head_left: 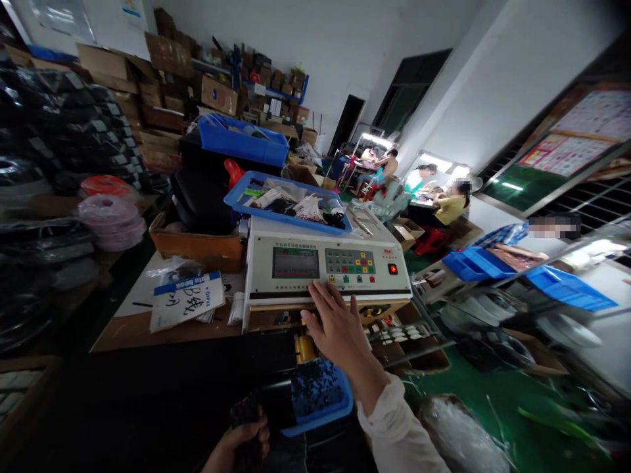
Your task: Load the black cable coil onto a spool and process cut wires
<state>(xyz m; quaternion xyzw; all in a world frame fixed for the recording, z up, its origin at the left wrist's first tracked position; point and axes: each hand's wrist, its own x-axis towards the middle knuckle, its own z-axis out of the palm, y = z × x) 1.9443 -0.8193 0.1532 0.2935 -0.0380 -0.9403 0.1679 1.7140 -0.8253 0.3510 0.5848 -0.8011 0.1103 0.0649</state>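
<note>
Fingers [320, 297] of the right hand [340, 328] splay across a machine's pale panel [296, 240].

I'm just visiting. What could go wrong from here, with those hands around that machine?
The right hand rests by the machine's keypad, so a slip might press a wrong key. The yellow part just below could perhaps catch fingers. The left hand grips dark material beside a blue tray, which could get knocked.
</note>
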